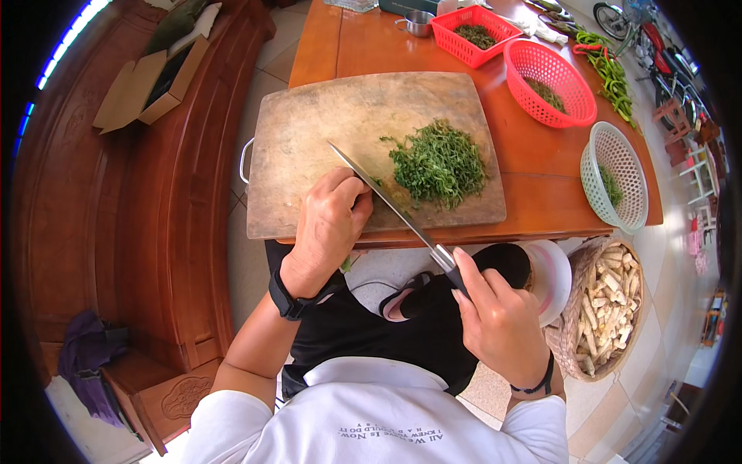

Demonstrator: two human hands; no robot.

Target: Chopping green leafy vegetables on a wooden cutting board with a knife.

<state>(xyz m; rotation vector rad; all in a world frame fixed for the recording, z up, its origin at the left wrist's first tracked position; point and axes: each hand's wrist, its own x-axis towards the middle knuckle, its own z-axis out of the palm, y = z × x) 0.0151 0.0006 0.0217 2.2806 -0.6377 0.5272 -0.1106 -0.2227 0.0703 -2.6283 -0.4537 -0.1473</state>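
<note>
My right hand [501, 316] grips the dark handle of a kitchen knife [394, 206]. Its long blade slants up and left over a wooden cutting board [313, 116], passing close beside the fingers of my left hand [331, 214]. Those fingers are curled down at the board's near edge around a bunch of leafy greens, mostly hidden. A green leaf [346, 264] pokes out below that hand, and small cut bits show by the blade. Right of the knife, a heap of finely shredded greens [440, 165] lies on the board.
Beyond the board stand a metal cup [417, 24], a red rectangular basket [445, 42] and a red round colander [574, 87]. A pale green colander [633, 174] sits at the table's right edge, near green chili peppers [617, 90]. A woven basket [559, 342] of corn cobs is below.
</note>
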